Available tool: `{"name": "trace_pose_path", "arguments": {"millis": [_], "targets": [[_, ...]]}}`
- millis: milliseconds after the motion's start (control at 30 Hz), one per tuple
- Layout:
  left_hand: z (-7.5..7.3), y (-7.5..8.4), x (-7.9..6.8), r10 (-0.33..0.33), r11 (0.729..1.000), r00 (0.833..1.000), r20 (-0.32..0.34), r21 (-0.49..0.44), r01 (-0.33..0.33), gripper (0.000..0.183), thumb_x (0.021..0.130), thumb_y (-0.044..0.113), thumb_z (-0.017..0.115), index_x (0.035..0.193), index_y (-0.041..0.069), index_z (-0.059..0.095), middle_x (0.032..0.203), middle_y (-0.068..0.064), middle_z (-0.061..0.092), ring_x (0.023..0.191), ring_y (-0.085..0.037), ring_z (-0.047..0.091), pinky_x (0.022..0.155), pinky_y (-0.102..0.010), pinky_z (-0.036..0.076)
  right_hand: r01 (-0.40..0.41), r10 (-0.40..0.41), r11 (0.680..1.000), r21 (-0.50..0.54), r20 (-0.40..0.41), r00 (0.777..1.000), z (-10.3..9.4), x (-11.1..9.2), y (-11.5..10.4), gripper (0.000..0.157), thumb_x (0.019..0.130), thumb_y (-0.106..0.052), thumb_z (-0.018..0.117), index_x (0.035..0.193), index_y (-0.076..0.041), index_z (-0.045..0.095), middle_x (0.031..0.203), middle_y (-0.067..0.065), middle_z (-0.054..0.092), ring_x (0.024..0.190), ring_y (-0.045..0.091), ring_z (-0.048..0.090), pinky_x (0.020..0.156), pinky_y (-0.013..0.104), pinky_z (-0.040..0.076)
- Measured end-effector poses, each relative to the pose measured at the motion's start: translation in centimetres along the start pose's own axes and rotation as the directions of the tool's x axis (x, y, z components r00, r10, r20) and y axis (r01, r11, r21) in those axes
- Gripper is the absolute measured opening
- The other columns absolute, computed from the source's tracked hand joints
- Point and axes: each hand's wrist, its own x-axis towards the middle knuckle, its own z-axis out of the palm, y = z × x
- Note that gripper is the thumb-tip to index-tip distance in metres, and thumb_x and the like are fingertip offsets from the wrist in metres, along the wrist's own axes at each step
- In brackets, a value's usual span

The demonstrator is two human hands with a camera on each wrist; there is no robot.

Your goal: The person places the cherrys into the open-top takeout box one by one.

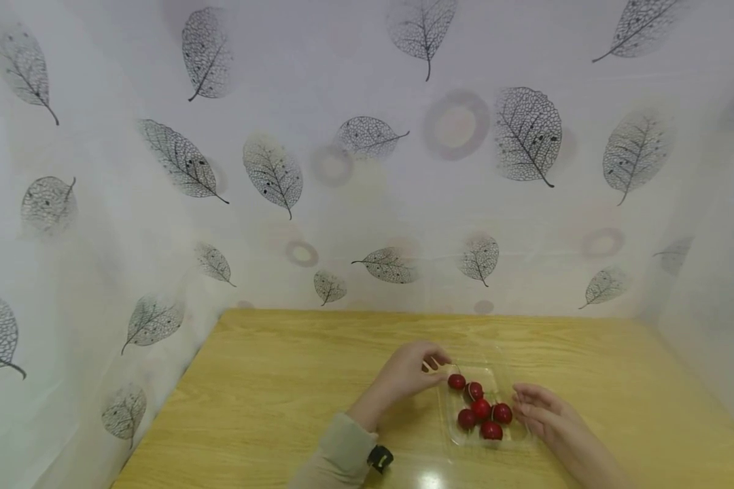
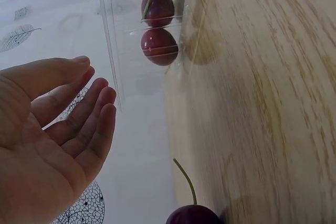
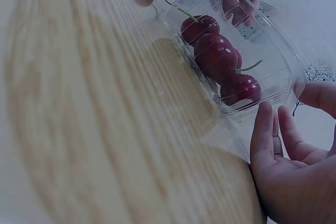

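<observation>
A clear plastic container [image 1: 491,375] stands on the table with several dark red cherries [image 1: 480,408] in it. My left hand [image 1: 412,370] is at its left rim, fingers loosely bent; in the left wrist view those fingers appear apart from the clear wall and hold nothing. At the right end is my right hand [image 1: 553,421]. Its fingertips [image 3: 265,111] lie at or very near the outer wall in the right wrist view, with the thumb by the rim; firm contact is hard to tell. A single stemmed cherry [image 2: 193,215] lies outside the container, not visible in the head view.
The wooden table [image 1: 281,380] carries the container right of centre. Behind it and at both sides hangs a pale sheet [image 1: 367,197] with a leaf print. A black wrist strap [image 1: 380,458] sits by the left sleeve cuff.
</observation>
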Motion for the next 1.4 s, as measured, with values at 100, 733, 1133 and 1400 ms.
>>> {"name": "trace_pose_path", "arguments": {"millis": [100, 733, 1133, 1400], "targets": [[-0.3, -0.1, -0.2, -0.015, 1.000, 1.000, -0.008, -0.012, 0.015, 0.021, 0.094, 0.004, 0.079, 0.115, 0.004, 0.076, 0.115, -0.011, 0.079, 0.096, -0.013, 0.072, 0.086, -0.015, 0.056, 0.001, -0.001, 1.000, -0.006, 0.001, 1.000, 0.0, 0.0, 0.0, 0.030, 0.113, -0.005, 0.042, 0.136, -0.020, 0.054, 0.128, -0.015, 0.064, 0.120, -0.003, 0.064, 0.103, 0.012, 0.052], [-1.7, -1.9, -1.9, -0.075, 0.996, 0.996, -0.054, -0.043, 0.073, 0.022, 0.093, 0.002, 0.077, 0.114, 0.002, 0.075, 0.115, -0.014, 0.077, 0.097, -0.022, 0.072, 0.087, -0.023, 0.059, -0.026, 0.025, 0.998, -0.053, -0.020, 0.999, -0.1, -0.1, -0.2, 0.030, 0.113, -0.008, 0.045, 0.142, -0.011, 0.051, 0.129, -0.019, 0.064, 0.121, -0.008, 0.062, 0.103, 0.011, 0.051], [-2.2, -4.0, -3.4, -0.093, 0.994, 0.992, -0.089, -0.069, 0.087, 0.020, 0.094, 0.001, 0.076, 0.113, 0.001, 0.075, 0.112, -0.013, 0.076, 0.096, -0.023, 0.072, 0.086, -0.026, 0.060, -0.002, 0.002, 1.000, -0.023, -0.006, 1.000, 0.2, -0.1, -0.2, 0.029, 0.112, -0.005, 0.044, 0.137, -0.017, 0.053, 0.128, -0.016, 0.065, 0.120, -0.004, 0.064, 0.103, 0.011, 0.051], [-2.4, -5.1, -4.5, -0.119, 0.991, 0.988, -0.100, -0.069, 0.112, 0.018, 0.094, 0.001, 0.075, 0.112, 0.001, 0.075, 0.110, -0.013, 0.076, 0.092, -0.019, 0.071, 0.083, -0.027, 0.061, 0.016, -0.016, 1.000, 0.011, 0.022, 1.000, 0.1, -0.1, -0.2, 0.032, 0.113, -0.004, 0.042, 0.131, -0.025, 0.058, 0.128, -0.017, 0.066, 0.120, -0.004, 0.065, 0.103, 0.011, 0.052]]}}
